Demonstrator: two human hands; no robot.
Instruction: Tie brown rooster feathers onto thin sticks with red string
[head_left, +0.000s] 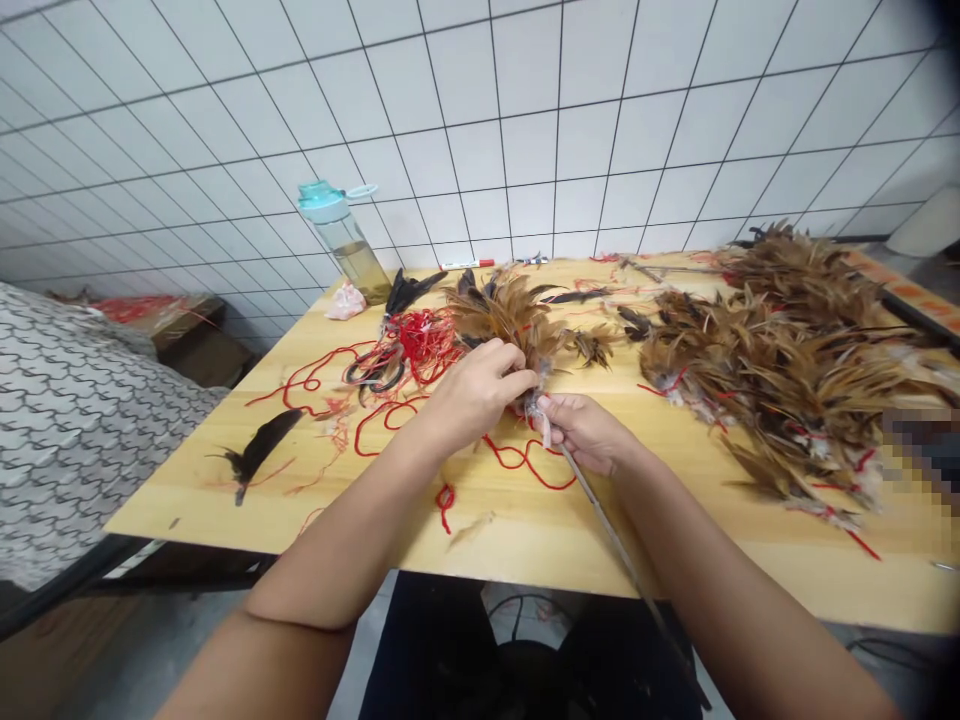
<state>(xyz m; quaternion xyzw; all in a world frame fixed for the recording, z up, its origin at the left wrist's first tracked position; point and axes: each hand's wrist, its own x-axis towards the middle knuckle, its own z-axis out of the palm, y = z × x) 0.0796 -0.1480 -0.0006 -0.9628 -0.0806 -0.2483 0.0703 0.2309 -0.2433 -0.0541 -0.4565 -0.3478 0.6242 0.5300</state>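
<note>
Right hand (pixel 589 432) closed on thin stick (pixel 604 518), at base of brown feather bundle (pixel 501 312); left hand (pixel 480 388) curled against bundle, grip unclear. Bundle over mid tabletop (pixel 187 498), between red yarn tangle (pixel 424 345) and larger feather pile (pixel 780 370)

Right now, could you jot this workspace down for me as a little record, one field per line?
Left hand: fingers curled at the base of a brown feather bunch
Right hand: closed at the upper end of a thin stick, by the feathers
Surface: wooden table
Right side: pile of brown feathers with red ties
Left side: tangled red yarn, one dark feather
Back left: clear bottle, light-blue cap, partly filled
</note>
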